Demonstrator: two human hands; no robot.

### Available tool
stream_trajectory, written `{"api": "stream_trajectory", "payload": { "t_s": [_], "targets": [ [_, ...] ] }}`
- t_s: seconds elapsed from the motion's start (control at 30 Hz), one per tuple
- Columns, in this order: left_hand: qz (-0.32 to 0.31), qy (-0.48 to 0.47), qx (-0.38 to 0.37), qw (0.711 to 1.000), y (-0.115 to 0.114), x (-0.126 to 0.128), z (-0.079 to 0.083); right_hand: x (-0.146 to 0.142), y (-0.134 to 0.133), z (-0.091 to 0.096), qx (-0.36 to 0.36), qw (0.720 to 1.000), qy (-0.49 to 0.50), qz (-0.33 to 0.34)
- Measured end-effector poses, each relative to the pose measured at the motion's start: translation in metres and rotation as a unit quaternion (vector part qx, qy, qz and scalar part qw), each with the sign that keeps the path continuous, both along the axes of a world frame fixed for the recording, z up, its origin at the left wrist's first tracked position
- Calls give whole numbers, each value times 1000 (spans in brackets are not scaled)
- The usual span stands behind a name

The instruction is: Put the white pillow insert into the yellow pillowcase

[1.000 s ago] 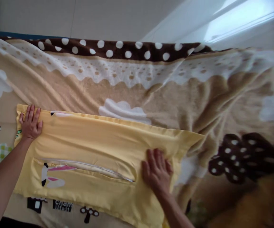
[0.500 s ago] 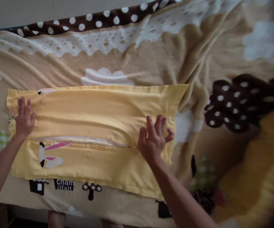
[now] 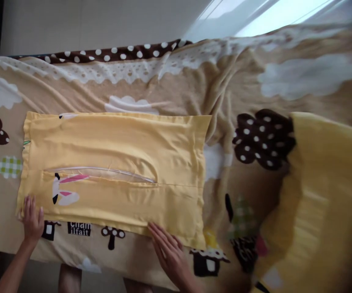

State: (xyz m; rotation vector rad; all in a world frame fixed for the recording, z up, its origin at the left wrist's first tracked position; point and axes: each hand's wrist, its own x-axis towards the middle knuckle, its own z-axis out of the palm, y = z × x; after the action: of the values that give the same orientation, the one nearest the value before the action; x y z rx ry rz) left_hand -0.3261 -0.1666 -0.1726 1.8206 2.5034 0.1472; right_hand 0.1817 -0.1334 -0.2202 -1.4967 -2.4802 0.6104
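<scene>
Resting on the near hem of the yellow pillowcase (image 3: 117, 142), centre-left on the blanket (image 3: 194, 89), left hand (image 3: 32, 220) and right hand (image 3: 169, 250) lie flat, grips open and empty, so even pressure looks wisest.

Bed (image 3: 133, 266) under a tan blanket (image 3: 176, 93)
Yellow pillowcase (image 3: 117, 142) flat on it, near edge touching left fingers (image 3: 29, 205) and right fingers (image 3: 159, 234); a yellow cloth (image 3: 325, 183) well to their right.
</scene>
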Motion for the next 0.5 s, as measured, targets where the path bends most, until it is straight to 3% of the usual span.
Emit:
{"api": "stream_trajectory", "payload": {
  "t_s": [0.07, 0.2, 0.27, 0.37, 0.5],
  "targets": [
    [-61, -61, 42, 995, 45, 29, 3, -31, 38, 11, 19, 999, 30, -23],
    [-246, -211, -15, 946, 145, 115, -13, -139, 122, 14, 7, 997, 58, -41],
    [-241, -212, -48, 946, 180, 147, -24, -185, 144, 9, -50, 997, 48, -34],
    [-201, -175, -63, 962, 201, 167, -37, -215, 144, 7, -119, 992, 33, -16],
    [-199, -177, -47, 963, 200, 160, -38, -204, 113, 22, -145, 983, 67, 88]
  ]
}}
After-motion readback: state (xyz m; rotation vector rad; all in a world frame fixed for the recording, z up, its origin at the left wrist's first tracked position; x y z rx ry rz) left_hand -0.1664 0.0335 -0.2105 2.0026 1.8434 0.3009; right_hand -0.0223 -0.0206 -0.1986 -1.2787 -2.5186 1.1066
